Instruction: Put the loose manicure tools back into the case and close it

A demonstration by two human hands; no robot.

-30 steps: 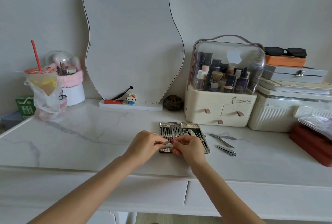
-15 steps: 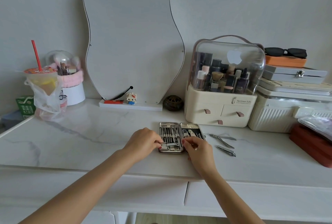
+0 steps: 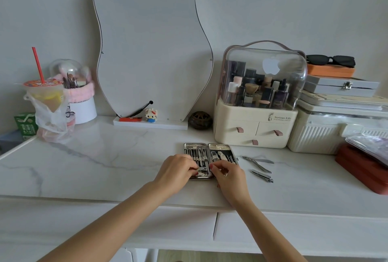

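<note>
Marble worktop [image 3: 105, 156] carries the open manicure case [image 3: 210, 150], lying flat near the front edge with both halves up and most slots filled. Change over the last second: both hands met over the case's near edge with a small tool between them, the right hand [image 3: 228, 177] then drew off over the right half, and now it is back at the centre seam, fingertips bent onto the near edge. The left hand [image 3: 176, 172] has stayed on the left half throughout; its fingers curl onto a small clipper [image 3: 202, 169] lying across the near end of that half, a pinching or pressing grip, exact contact too small to resolve. Right hand's grip: fingers curled down; whether they pinch anything, cannot tell. Judgement: that clipper is being seated, not yet confirmed secure. Still loose on the worktop, just right of the case: the cuticle nipper [image 3: 257, 163] and, nearer, the nail clipper [image 3: 262, 176]. Case cannot close until both are stowed.
</note>
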